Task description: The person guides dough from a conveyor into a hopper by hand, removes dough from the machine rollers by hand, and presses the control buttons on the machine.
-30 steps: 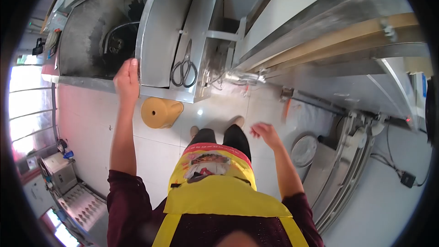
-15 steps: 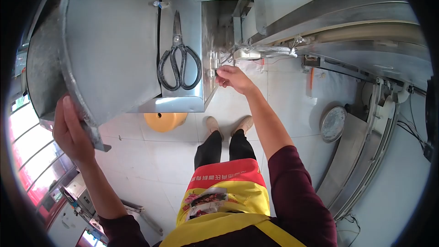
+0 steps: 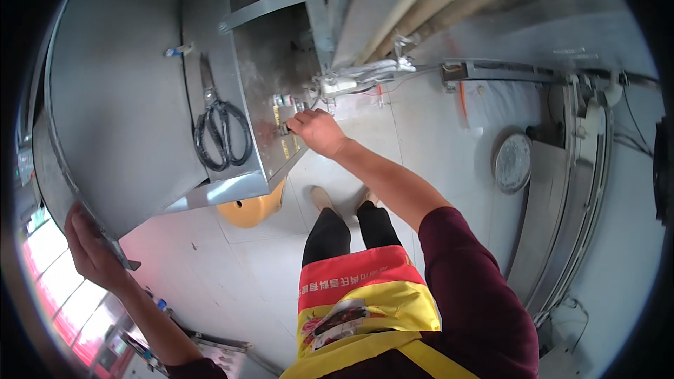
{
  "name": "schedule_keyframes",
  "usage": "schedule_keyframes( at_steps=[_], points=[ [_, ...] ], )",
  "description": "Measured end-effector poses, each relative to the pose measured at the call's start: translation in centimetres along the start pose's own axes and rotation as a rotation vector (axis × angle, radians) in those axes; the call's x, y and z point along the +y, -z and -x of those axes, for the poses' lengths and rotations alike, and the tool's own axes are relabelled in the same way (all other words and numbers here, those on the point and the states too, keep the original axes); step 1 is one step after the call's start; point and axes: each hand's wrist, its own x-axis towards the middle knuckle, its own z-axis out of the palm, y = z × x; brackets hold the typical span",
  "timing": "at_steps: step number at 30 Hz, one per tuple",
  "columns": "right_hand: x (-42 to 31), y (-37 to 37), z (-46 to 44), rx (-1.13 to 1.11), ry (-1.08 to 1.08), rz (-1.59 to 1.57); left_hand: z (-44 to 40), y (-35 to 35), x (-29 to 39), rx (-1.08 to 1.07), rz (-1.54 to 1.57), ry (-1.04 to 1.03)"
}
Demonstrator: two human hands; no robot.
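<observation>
So the big metal lid (image 3: 126, 98) is over on the left side of the metal machine (image 3: 242, 161), and the person's left hand (image 3: 97, 256) is wrapped around its rim near the bottom corner. The small knob (image 3: 283, 128) sticks out of the machine's side face, with the right hand (image 3: 317, 132) pinched on it, fingers bunched up; the far side of that grip is hidden, tbh.

Black-handled scissors (image 3: 221, 126) lie flat on the strip beside the lid, near the machine's front edge but not hanging over it. A yellow stool (image 3: 256, 209) is tucked close to that edge, partly covered by it.

Decent open floor (image 3: 260, 267) between the legs and the left arm. It's tighter past the right hand, where a white power strip (image 3: 339, 86) and its wires sit near the side face. A round pan (image 3: 512, 161) is well apart, over by the metal rails (image 3: 586, 189) on the right.
</observation>
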Motion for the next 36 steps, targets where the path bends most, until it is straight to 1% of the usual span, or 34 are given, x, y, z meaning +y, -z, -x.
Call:
schedule_keyframes(
  at_steps=[1, 2, 3, 4, 5, 6, 7, 8, 9, 10, 11, 12, 14, 15, 16, 17, 18, 19, 20, 22, 23, 24, 25, 26, 27, 28, 29, 30, 31, 32, 33, 34, 36],
  points=[
    [-0.6, 0.8, 0.7, 0.043, -0.011, 0.01, 0.6, -0.3, 1.5, 0.092, -0.041, -0.072],
    [-1.2, 1.1, 2.6, 0.039, -0.063, -0.013, 1.3, 0.5, 1.2, 0.03, -0.084, -0.341],
    [-1.8, 1.4, 5.5, 0.04, -0.117, -0.035, 2.8, 1.4, 0.4, 0.068, -0.202, -0.577],
    [-2.5, 1.2, 9.4, -0.104, -0.102, -0.004, 6.7, 3.3, -3.2, -0.077, -0.319, -0.642],
    [-4.1, 1.6, 13.7, -0.384, -0.101, 0.028, 10.6, 5.1, -6.8, -0.225, -0.42, -0.714],
    [-6.5, 4.8, 16.3, -0.795, -0.181, -0.103, 14.7, 4.1, -4.8, -0.487, -0.072, -0.785],
    [-8.1, 4.8, 22.3, -0.749, -0.057, -0.159, 17.6, 2.2, -3.0, -0.988, -0.021, -0.792],
    [-10.0, 6.5, 26.0, -1.168, -0.111, -0.292, 20.5, 0.3, -1.1, -1.49, -0.007, -0.664],
    [-11.7, 4.4, 34.3, -1.026, 0.097, -0.289, 23.2, -1.0, -1.3, -1.602, 0.025, -0.813],
    [-14.5, 5.3, 41.2, -0.854, 0.119, -0.242, 26.7, -0.5, -5.8, -1.777, -0.011, -0.942],
    [-17.0, 7.9, 41.7, -0.939, 0.009, -0.262, 29.1, 0.2, -8.7, -1.86, 0.047, -0.931],
    [-19.4, 10.7, 41.6, -1.021, -0.109, -0.282, 30.8, 0.4, -10.3, -2.066, -0.112, -0.811],
    [-22.1, 8.0, 44.0, -0.971, -0.242, -0.242, 32.3, -0.8, -11.2, -2.076, -0.058, -0.855],
    [-22.8, 6.8, 44.4, -0.952, -0.309, -0.278, 32.6, -1.6, -11.3, -2.067, 0.004, -0.865],
    [-23.4, 6.3, 44.8, -0.786, -0.351, -0.304, 32.7, -2.5, -11.4, -2.055, 0.06, -0.868],
    [-23.3, 5.9, 45.3, -0.771, -0.366, -0.351, 32.8, -3.3, -11.4, -2.037, 0.112, -0.862],
    [-23.1, 5.4, 45.9, -0.758, -0.373, -0.403, 33.0, -3.7, -11.5, -2.09, 0.131, -0.792],
    [-22.9, 5.5, 46.7, -0.595, -0.58, -0.63, 32.8, -3.8, -11.6, -2.15, 0.147, -0.718],
    [-22.7, 6.3, 47.2, -0.692, -0.672, -0.803, 32.4, -3.5, -11.5, -2.21, 0.161, -0.638],
    [-21.5, 8.0, 48.4, -0.896, -0.842, -1.138, 31.4, -1.9, -10.5, -2.585, 0.158, -0.009],
    [-22.6, 7.6, 50.0, -0.913, -0.794, -1.329, 31.2, -1.2, -10.0, -2.709, 0.162, 0.347],
    [-23.5, 6.7, 51.1, -0.921, -0.743, -1.516, 32.8, 2.5, -12.1, -2.491, 0.095, 0.987],
    [-22.8, 7.1, 49.5, -1.04, -0.605, -1.485, 35.2, 4.9, -16.8, -2.619, 0.059, 1.044],
    [-22.7, 5.4, 50.0, -0.991, -0.605, -1.671, 36.0, 4.4, -17.6, -2.692, -0.016, 1.11],
    [-21.4, 4.2, 49.1, -1.102, -0.467, -1.585, 36.8, 3.9, -18.4, -2.764, -0.097, 1.168],
    [-19.8, 2.5, 47.3, -1.203, -0.327, -1.491, 36.2, 0.7, -13.7, -2.773, -0.218, 1.227],
    [-17.8, -0.1, 45.2, -1.38, -0.071, -1.464, 35.3, -2.7, -11.2, -2.777, -0.357, 1.284],
    [-14.4, -2.8, 43.2, -1.542, 0.181, -1.405, 35.5, -6.3, -12.4, -2.941, -0.19, 1.055],
    [-9.4, -4.3, 41.5, -1.366, -0.112, -1.419, 36.4, -9.5, -14.5, -3.088, -0.017, 0.823],
    [-4.8, -6.1, 39.3, -1.162, -0.294, -1.263, 37.1, -12.2, -16.4, -3.209, 0.167, 0.594],
    [-0.3, -7.9, 37.1, -0.966, -0.478, -1.106, 36.1, -16.8, -15.3, -3.14, 0.167, 0.455],
    [3.8, -9.0, 34.0, -0.729, -0.577, -1.041, 34.5, -21.9, -13.6, -2.96, 0.13, 0.297],
    [11.9, -11.3, 27.9, -0.244, -0.74, -0.853, 32.3, -30.6, -10.3, -2.515, 0.088, -0.003]
  ],
)
